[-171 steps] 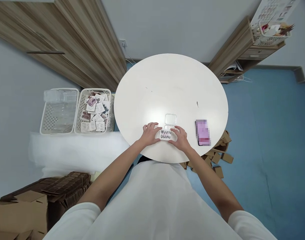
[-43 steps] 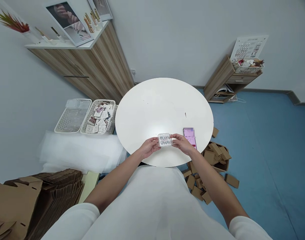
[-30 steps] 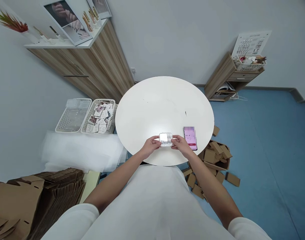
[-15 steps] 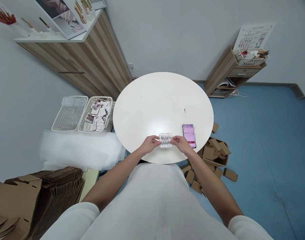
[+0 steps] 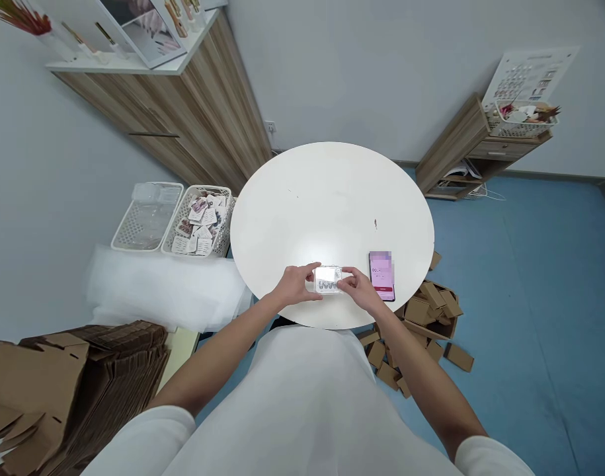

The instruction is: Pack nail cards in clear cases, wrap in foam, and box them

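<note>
A small clear plastic case [image 5: 326, 279] is held over the near part of the white round table. Small silvery pieces show in a row inside it, and glare covers its upper half. My left hand [image 5: 298, 285] spans the case's left end, index finger at the far edge and thumb at the near edge. At the right end, my right hand [image 5: 360, 289] pinches the case between thumb and fingers. A phone [image 5: 382, 276] with a lit pink-purple screen lies just right of my right hand.
The white table [image 5: 332, 185] has small dark marks. Left of it stand a basket of printed cards [image 5: 170, 241], a basket of clear plastic pieces [image 5: 116, 238], white sheets [image 5: 163, 287] and stacked flat cardboard [image 5: 39, 377]. Small brown boxes [image 5: 434, 307] lie on the floor at right.
My left hand has shifted from a pinch at the case's left side to a wider span with the thumb stretched along the near edge. Glare now hides the case's upper row.
</note>
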`<state>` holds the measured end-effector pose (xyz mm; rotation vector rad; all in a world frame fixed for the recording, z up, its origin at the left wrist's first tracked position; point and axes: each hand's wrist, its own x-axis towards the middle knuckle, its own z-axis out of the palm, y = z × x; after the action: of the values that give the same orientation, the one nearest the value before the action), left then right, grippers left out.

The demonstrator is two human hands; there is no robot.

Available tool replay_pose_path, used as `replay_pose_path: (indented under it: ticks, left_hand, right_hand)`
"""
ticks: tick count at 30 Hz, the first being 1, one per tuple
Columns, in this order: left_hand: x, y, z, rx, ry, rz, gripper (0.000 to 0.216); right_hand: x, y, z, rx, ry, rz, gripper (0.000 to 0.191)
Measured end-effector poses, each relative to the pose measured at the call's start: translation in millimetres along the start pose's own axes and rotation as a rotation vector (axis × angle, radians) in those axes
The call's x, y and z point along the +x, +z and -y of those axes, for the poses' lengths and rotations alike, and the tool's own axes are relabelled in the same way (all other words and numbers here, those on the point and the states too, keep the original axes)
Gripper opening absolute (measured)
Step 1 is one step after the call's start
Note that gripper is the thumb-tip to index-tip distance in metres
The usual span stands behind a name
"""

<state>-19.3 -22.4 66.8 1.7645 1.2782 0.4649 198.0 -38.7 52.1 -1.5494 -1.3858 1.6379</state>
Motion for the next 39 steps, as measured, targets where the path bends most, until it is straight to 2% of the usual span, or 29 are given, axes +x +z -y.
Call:
replay_pose_path:
  ticks: [2, 4, 6, 9, 12, 17, 22, 26, 33, 39]
  left_hand:
    - [-2, -3, 3, -0.028, -0.002, -0.014, 0.077]
    - [-6, -6, 7, -0.085, -0.032, -0.028, 0.077]
    - [-9, -10, 11, -0.152, -0.079, -0.047, 0.077]
    - [-14, -17, 20, -0.194, -0.108, -0.077, 0.077]
    - [-19, -24, 31, -0.197, -0.094, -0.105, 0.079]
    - [-31, -40, 51, -0.263, -0.109, -0.192, 0.082]
    - [-43, -69, 78, -0.272, -0.129, -0.270, 0.075]
    - [-45, -97, 110, -0.274, -0.167, -0.326, 0.069]
    - [-28, -135, 170, -0.315, -0.232, -0.328, 0.073]
    - [-4, -155, 204, -0.294, -0.230, -0.328, 0.079]
  right_hand:
    - [0, 1, 5, -0.120, -0.131, -0.012, 0.064]
    - [3, 3, 10, -0.244, -0.283, 0.032, 0.070]
    - [8, 6, 15, -0.347, -0.391, 0.106, 0.067]
    - [20, 14, 18, -0.435, -0.456, 0.179, 0.057]
    - [31, 26, 19, -0.450, -0.476, 0.201, 0.051]
    - [50, 57, 26, -0.442, -0.478, 0.117, 0.048]
    - [79, 99, 39, -0.370, -0.482, 0.119, 0.055]
    - [110, 136, 49, -0.352, -0.425, 0.148, 0.059]
    - [168, 190, 57, -0.392, -0.399, 0.111, 0.059]
    - [210, 216, 62, -0.449, -0.357, 0.058, 0.058]
